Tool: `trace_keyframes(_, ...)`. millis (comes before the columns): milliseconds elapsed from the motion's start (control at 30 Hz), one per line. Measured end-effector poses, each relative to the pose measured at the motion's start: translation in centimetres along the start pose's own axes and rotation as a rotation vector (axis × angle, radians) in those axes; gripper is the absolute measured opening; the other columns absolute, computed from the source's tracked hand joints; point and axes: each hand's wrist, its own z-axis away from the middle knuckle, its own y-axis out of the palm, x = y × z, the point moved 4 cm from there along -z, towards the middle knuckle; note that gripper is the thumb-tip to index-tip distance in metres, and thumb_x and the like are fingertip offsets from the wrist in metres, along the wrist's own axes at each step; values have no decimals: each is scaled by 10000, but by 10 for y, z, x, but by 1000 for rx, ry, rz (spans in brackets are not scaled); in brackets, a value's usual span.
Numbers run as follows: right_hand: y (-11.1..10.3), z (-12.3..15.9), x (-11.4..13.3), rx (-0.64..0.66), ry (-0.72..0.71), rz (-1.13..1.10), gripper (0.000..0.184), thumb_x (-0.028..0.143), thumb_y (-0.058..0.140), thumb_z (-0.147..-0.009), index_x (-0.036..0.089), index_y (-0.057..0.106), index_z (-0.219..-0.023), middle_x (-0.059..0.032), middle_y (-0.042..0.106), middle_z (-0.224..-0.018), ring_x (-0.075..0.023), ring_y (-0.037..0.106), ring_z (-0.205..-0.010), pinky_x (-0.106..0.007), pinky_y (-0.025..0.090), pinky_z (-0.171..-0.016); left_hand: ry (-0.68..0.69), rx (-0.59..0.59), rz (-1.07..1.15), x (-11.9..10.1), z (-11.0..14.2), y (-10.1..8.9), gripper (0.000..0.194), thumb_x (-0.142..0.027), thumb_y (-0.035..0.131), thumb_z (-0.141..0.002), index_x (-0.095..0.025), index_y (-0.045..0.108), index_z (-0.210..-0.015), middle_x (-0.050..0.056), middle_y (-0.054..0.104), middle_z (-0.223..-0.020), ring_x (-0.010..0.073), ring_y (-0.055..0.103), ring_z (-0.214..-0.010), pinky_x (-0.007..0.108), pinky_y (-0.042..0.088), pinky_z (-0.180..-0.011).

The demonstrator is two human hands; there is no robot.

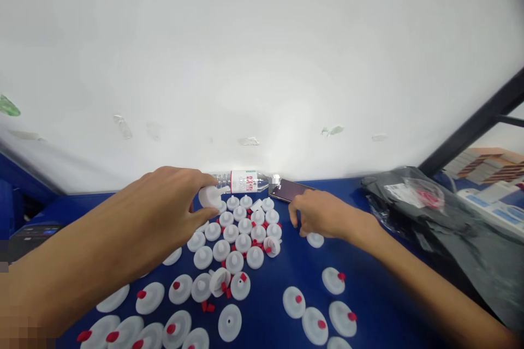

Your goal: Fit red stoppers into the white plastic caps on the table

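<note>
- Your left forearm (94,259) comes nearest, crossing the lower-left corner above several white discs with red caps.
- Your left hand (174,196) has a narrow grip, thumb below and fingers above, pinching a white stemmed disc (210,198) just off the near side of the bottle, its stem pointing right.
- Your right hand (325,215) is curled downward over the blue counter (266,305); whether its grip holds anything you cannot tell, as the fingertips are hidden. One white disc (315,240) shows just below it.
- Between your hands lies a cluster of white stemmed discs (243,242), mostly stem up, a few tipped over, with loose red caps (210,308) scattered among them.
- To your right, a smaller group of red-capped discs (343,318) lies on the counter, apart from the cluster.
- At the back, a clear plastic bottle (244,181) with a red-lettered label lies on its side by the white wall (262,65), its neck beside a dark phone (289,191) partly covered by your right hand.
- Far right, you have a dark plastic bag (429,218), rumpled.
</note>
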Motion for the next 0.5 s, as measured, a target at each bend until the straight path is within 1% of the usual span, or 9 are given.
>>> trace_keyframes(100,4,0,0,29,-26,-27,295,-63,688,-684,205,773,-771,12,776,-671,-185,740,-675,-254,420,-585,5,2,3,-2,0,4,352,-317,589,-914,-224,743,-1216,62,770,-828,295,698,-787,418,474,-730)
trace_keyframes(167,5,0,-2,41,-56,-63,313,-69,644,-690,201,777,-775,15,776,-663,-175,735,-657,-245,422,-567,29,6,6,-2,-1,11,376,-332,599,-910,-227,736,-1244,68,769,-827,302,700,-797,431,481,-740)
trace_keyframes(233,3,0,-4,31,-98,-111,296,-41,654,-711,202,793,-810,14,783,-683,-174,735,-654,-242,437,-557,45,4,24,0,-3,19,395,-348,605,-903,-260,726,-1268,59,766,-811,287,695,-757,424,478,-722)
trace_keyframes(267,0,0,-4,11,-123,-141,285,-16,661,-744,206,803,-852,13,795,-726,-171,740,-678,-242,459,-574,50,5,41,0,-4,23,392,-360,608,-899,-293,724,-1267,46,763,-800,271,689,-719,410,471,-699)
trace_keyframes(333,-9,1,-2,-47,-176,-196,254,67,656,-849,227,814,-967,7,820,-873,-164,753,-783,-241,512,-658,54,19,76,0,-7,28,363,-385,619,-885,-352,726,-1231,22,752,-777,239,672,-649,374,448,-648)
trace_keyframes(400,-21,3,4,-141,-218,-278,217,174,631,-945,246,809,-1045,1,818,-986,-159,748,-873,-250,541,-751,58,46,101,-4,-8,30,312,-376,623,-882,-351,737,-1172,17,742,-767,225,667,-630,348,429,-623)
trace_keyframes(500,-37,11,19,-316,-275,-561,182,281,640,-982,230,801,-1049,-10,812,-1007,-158,742,-889,-275,561,-802,78,67,150,-14,-7,29,283,-310,618,-894,-313,734,-1152,13,737,-761,213,674,-642,328,422,-630)
